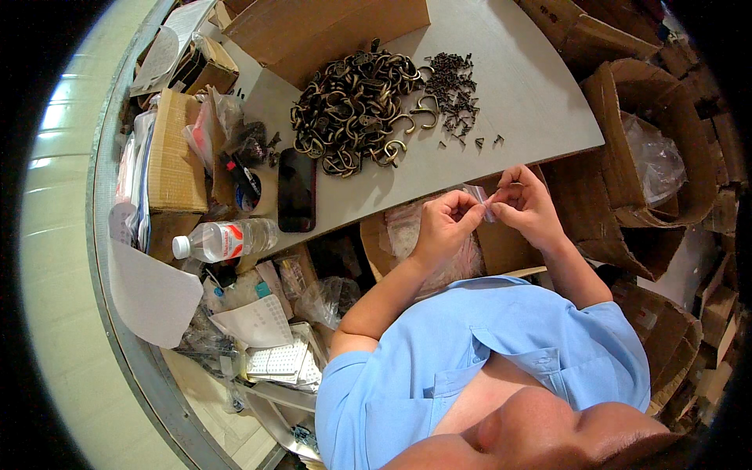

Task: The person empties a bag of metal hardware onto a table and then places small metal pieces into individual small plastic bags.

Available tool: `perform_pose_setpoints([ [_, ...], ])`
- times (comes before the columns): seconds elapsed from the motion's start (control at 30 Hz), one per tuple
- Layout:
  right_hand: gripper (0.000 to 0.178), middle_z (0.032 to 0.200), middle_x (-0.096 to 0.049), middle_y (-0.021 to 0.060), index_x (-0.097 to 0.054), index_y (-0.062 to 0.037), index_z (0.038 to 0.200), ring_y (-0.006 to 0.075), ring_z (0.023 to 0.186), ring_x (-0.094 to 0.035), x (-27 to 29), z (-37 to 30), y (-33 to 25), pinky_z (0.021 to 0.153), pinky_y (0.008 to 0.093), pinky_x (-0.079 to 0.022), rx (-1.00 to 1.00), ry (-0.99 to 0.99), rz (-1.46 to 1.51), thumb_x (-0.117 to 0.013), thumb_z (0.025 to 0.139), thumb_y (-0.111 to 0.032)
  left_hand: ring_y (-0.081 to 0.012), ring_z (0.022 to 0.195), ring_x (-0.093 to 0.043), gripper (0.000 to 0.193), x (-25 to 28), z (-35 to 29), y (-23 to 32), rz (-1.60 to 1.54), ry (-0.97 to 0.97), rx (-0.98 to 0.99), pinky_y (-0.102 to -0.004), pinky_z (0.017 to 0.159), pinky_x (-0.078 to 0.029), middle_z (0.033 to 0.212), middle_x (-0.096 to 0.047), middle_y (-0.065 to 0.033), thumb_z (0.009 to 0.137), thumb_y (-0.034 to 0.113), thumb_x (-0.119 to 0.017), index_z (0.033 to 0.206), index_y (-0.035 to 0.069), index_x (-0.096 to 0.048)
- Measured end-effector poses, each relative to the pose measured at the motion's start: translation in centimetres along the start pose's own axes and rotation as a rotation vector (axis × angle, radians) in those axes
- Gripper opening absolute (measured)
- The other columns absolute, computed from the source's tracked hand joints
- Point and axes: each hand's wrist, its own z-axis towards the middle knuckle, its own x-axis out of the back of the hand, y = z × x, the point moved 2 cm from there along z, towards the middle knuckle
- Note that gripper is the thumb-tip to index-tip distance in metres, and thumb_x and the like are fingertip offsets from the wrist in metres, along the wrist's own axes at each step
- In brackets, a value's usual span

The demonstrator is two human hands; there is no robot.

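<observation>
In front of my chest, just off the table's near edge, both hands pinch a small clear plastic bag (475, 193). My left hand (446, 225) is closed on one side of it, thumb against forefinger. Its other side is between the fingertips of my right hand (526, 205). What the bag contains, if anything, is too small to tell. Beyond my hands, a heap of bronze-coloured metal hook clasps (352, 106) lies on the grey table (521, 78). To its right is a spread of small dark screws (453, 88), with several lying apart toward the near edge.
A dark phone (297, 190) lies left of the clasps, near a water bottle (227, 240) on its side. An open carton (392, 249) with clear bags stands below my hands. Cardboard boxes (650, 141) crowd the right. A cardboard piece (313, 35) stands behind the heap.
</observation>
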Motion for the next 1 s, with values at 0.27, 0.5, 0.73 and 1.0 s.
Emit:
perform_pose_setpoints([
  [0.27, 0.025, 0.08, -0.062, 0.0074, -0.048, -0.0039, 0.094, 0.0124, 0.078, -0.063, -0.4, -0.4, 0.4, 0.065, 0.0254, -0.049, 0.094, 0.062, -0.373, -0.067, 0.078, -0.002, -0.0042, 0.063, -0.051, 0.018, -0.5, -0.1, 0.8, 0.152, 0.022, -0.044, -0.021, 0.055, -0.041, 0.071, -0.06, 0.0017, 0.088, 0.016, -0.063, 0.083, -0.001, -0.064],
  [0.5, 0.019, 0.083, -0.062, 0.0127, -0.06, -0.0014, 0.087, 0.0289, 0.074, -0.063, -0.5, -0.6, 0.2, 0.065, 0.0331, -0.051, 0.363, 0.053, -0.795, -0.065, 0.069, 0.003, -0.0097, 0.058, -0.052, 0.019, -0.7, 0.6, -0.2, 0.606, 0.128, -0.364, -0.0297, 0.051, -0.041, 0.063, -0.058, -0.0081, 0.083, 0.018, -0.064, 0.08, -0.001, -0.063],
  [0.73, 0.026, 0.098, -0.056, 0.0111, -0.065, -0.0049, 0.09, 0.0296, 0.088, -0.059, -0.2, -0.7, -1.0, 0.074, 0.0345, -0.05, 0.422, -0.018, -1.037, -0.063, 0.065, 0.005, -0.0119, 0.054, -0.053, 0.019, 0.5, 1.3, 0.3, 0.502, -0.047, 0.014, -0.0312, 0.049, -0.042, 0.059, -0.055, -0.0041, 0.081, 0.018, -0.064, 0.073, 0.001, -0.061],
  [1.0, 0.027, 0.111, -0.057, 0.0116, -0.068, -0.0085, 0.093, 0.0339, 0.107, -0.049, 1.7, -1.3, -0.6, 0.09, 0.0403, -0.044, 0.258, -0.394, -0.722, -0.073, 0.067, -0.005, -0.0057, 0.066, -0.05, 0.026, -1.1, 1.3, -3.1, -0.269, -0.052, 0.24, -0.02, 0.055, -0.039, 0.079, -0.058, 0.0031, 0.094, 0.032, -0.055, 0.09, 0.007, -0.058],
])
